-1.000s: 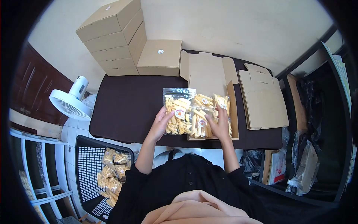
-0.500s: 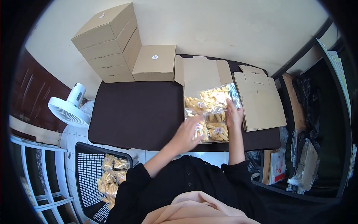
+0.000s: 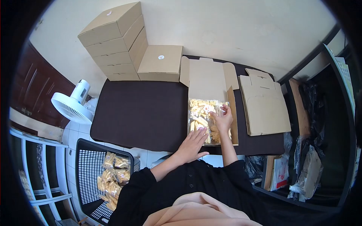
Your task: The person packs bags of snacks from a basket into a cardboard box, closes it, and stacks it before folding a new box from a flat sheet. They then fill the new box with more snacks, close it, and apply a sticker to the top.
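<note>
An opened cardboard box point(image 3: 234, 130) holds several clear packets of pale yellow stick-like snacks. One clear snack packet point(image 3: 198, 106) with a round label lies flat toward the back of the box. My left hand point(image 3: 193, 145) rests with fingers stretched over the front left packet point(image 3: 198, 123). At the right side of the box, my right hand point(image 3: 223, 120) is over the packets, thumb and fingers apart, the thumb by the labelled packet's right edge. It partly hides the front right packet point(image 3: 215, 135).
Flattened cardboard boxes point(image 3: 264, 107) lie on the dark-covered table point(image 3: 139, 113), right of the open box. Closed boxes point(image 3: 113, 41) are stacked at the back left, beside a single closed box point(image 3: 161, 62). A black basket point(image 3: 85, 180) of packets and a white fan point(image 3: 71, 107) stand left.
The labelled packet has gone from being held raised and tilted in my right hand to lying flat in the box. My left hand has flattened onto the front left packet.
</note>
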Tool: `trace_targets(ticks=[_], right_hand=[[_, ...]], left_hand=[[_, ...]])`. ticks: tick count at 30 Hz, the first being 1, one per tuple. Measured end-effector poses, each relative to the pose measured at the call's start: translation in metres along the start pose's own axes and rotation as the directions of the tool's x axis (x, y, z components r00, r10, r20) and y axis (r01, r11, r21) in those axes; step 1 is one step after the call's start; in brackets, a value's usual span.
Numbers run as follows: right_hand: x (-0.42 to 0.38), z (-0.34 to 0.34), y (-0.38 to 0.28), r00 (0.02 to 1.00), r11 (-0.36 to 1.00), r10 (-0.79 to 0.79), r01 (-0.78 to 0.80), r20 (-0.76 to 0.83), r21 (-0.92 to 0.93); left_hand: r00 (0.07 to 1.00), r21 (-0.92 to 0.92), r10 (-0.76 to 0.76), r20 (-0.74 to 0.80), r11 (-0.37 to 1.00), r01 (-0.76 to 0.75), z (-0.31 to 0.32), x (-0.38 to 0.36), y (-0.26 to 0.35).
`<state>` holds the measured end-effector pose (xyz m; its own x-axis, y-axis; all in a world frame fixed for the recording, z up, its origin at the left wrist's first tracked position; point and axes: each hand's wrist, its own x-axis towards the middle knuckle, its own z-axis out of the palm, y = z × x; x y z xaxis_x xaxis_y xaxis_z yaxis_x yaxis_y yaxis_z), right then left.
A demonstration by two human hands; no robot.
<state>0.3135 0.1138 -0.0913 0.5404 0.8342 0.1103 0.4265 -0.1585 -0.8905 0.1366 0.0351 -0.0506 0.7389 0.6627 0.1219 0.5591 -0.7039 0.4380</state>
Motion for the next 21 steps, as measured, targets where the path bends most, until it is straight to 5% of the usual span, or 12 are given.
trace_targets(ticks=[3, 11, 13, 17, 21], right_hand=[[0.002, -0.003, -0.009, 0.999, 0.961, -0.034, 0.041, 0.030, -0.274], [-0.007, -0.015, -0.006, 0.980, 0.979, -0.028, 0.067, 0.199, -0.193], [-0.017, -0.019, -0.015, 0.972, 0.964, -0.205, 0.221, 0.117, -0.150], [-0.057, -0.011, -0.052, 0.855, 0.856, -0.516, 0.516, 0.057, 0.020], [-0.119, 0.011, -0.079, 0.714, 0.729, -0.682, 0.679, 0.158, 0.080]], left_hand=[[1.000, -0.004, -0.020, -0.011, 1.000, 0.020, 0.002, -0.001, 0.002], [0.983, -0.100, -0.150, -0.102, 0.985, 0.140, -0.008, -0.022, 0.019], [0.957, -0.138, -0.242, -0.158, 0.965, 0.221, -0.008, -0.038, 0.023], [0.816, -0.298, -0.504, -0.282, 0.855, 0.425, -0.004, -0.093, 0.033], [0.571, -0.463, -0.717, -0.400, 0.696, 0.549, 0.013, -0.161, 0.039]])
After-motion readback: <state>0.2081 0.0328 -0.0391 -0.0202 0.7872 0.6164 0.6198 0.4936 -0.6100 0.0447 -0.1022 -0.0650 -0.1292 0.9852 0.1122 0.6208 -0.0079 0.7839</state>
